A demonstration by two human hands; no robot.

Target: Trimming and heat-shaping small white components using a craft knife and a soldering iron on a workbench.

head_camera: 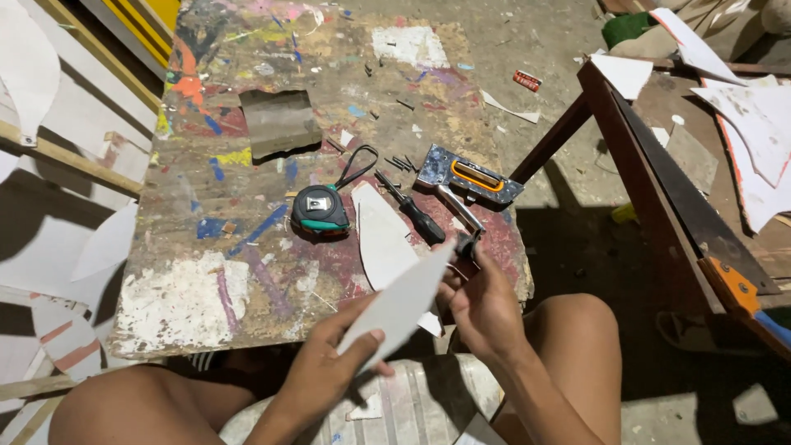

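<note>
Left hand pinches the leaf-shaped white card piece at its lower end, tilted toward 1 o'clock so its tip reaches the right hand, fingers curled at that tip. Staple gun, screwdriver and tape measure lie at 12 on the paint-stained board.

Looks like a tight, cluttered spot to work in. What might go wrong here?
The staple gun lies close to the right hand; a careless bump might fire or drop it. The thin white leaf-shaped piece, pinched by the left hand, may bend or crease. Loose staples beside the screwdriver could prick bare skin.
</note>
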